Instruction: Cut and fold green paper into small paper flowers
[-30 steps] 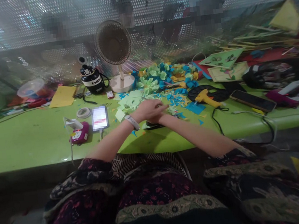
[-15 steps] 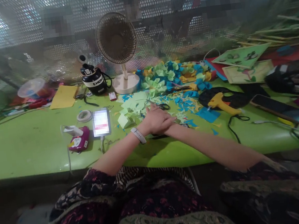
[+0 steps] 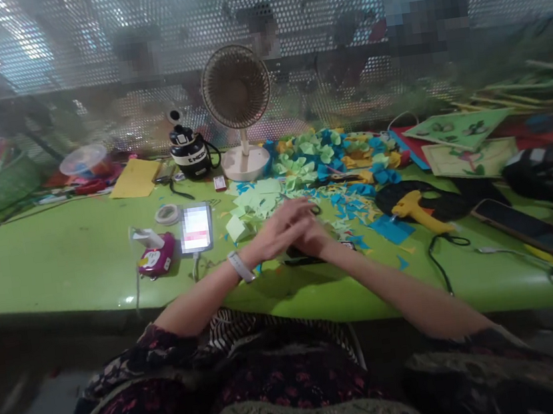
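My left hand (image 3: 282,228), with a pale band on its wrist, lies across my right hand (image 3: 311,235) above the table's front middle. Its thumb and fingers fold over the right hand, closed on it. Most of the right hand's fingers are hidden beneath. Just beyond the hands lie pale green paper scraps (image 3: 261,197), with dark scissor handles (image 3: 315,209) partly showing. A dark flat object (image 3: 306,258) is partly covered under the hands. To their left is a folded green paper piece (image 3: 237,228).
On the left are a lit phone (image 3: 195,229), a tape roll (image 3: 166,214) and a purple plug adapter (image 3: 157,256). A fan (image 3: 236,87) and a black jug (image 3: 191,155) stand behind. Paper flowers (image 3: 323,151), a yellow glue gun (image 3: 415,210) and a dark phone (image 3: 528,228) lie rightward.
The left hand has shifted slightly over the right, its fingers now folding further round it. The whole view has tilted and shifted a little; the table things stay put.
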Demonstrator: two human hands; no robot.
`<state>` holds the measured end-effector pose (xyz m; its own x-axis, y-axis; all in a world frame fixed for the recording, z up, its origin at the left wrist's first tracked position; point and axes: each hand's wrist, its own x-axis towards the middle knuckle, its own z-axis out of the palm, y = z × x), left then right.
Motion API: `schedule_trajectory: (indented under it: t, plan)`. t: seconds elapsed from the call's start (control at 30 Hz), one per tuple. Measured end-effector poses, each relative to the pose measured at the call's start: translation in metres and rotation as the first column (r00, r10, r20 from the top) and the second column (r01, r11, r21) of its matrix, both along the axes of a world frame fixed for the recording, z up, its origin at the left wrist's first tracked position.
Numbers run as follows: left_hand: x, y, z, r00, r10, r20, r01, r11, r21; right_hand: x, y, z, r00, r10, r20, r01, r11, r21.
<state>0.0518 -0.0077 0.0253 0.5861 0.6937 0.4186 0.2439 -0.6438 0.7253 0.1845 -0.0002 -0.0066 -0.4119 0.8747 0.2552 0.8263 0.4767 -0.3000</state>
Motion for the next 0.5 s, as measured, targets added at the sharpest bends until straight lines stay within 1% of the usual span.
schedule_trajectory:
  t: [0.03, 0.07, 0.1, 0.13, 0.2, 0.23, 0.3, 0.37, 0.43, 0.5]
  plan:
    - [-0.013, -0.002, 0.000, 0.991, 0.123, 0.060, -0.119, 0.991, -0.066, 0.009, -0.004, 0.004, 1.000, -0.018, -0.015, 0.018, 1.000, 0.004]
    - [-0.026, -0.003, -0.001, 0.966, 0.252, 0.063, -0.242, 0.960, -0.139, 0.017, -0.010, 0.007, 0.999, -0.009, -0.040, 0.009, 1.000, 0.001]
    - [-0.037, -0.005, -0.003, 0.940, 0.342, 0.006, -0.334, 0.922, -0.197, 0.024, -0.015, 0.010, 0.995, 0.025, -0.097, -0.026, 1.000, -0.013]
    - [-0.047, -0.007, -0.006, 0.927, 0.365, -0.084, -0.374, 0.895, -0.241, 0.031, -0.021, 0.013, 0.988, 0.063, -0.142, -0.067, 0.997, -0.024]
    - [-0.058, -0.012, -0.012, 0.923, 0.308, -0.232, -0.367, 0.886, -0.283, 0.043, -0.032, 0.016, 0.978, 0.120, -0.168, -0.126, 0.992, -0.028]
    - [-0.059, -0.014, -0.016, 0.926, 0.267, -0.267, -0.346, 0.886, -0.310, 0.048, -0.036, 0.016, 0.976, 0.157, -0.153, -0.165, 0.985, -0.041]
    - [-0.056, -0.017, -0.022, 0.935, 0.171, -0.310, -0.285, 0.884, -0.371, 0.057, -0.041, 0.015, 0.974, 0.197, -0.114, -0.207, 0.975, -0.082]
    - [-0.048, -0.018, -0.027, 0.946, 0.104, -0.307, -0.238, 0.866, -0.440, 0.061, -0.042, 0.011, 0.975, 0.204, -0.090, -0.215, 0.968, -0.130]
    - [-0.041, -0.016, -0.032, 0.967, 0.054, -0.251, -0.185, 0.825, -0.535, 0.063, -0.043, 0.007, 0.978, 0.188, -0.094, -0.202, 0.965, -0.168]
    - [-0.036, -0.014, -0.036, 0.987, -0.004, -0.162, -0.107, 0.735, -0.669, 0.063, -0.043, 0.004, 0.979, 0.171, -0.113, -0.190, 0.965, -0.179]
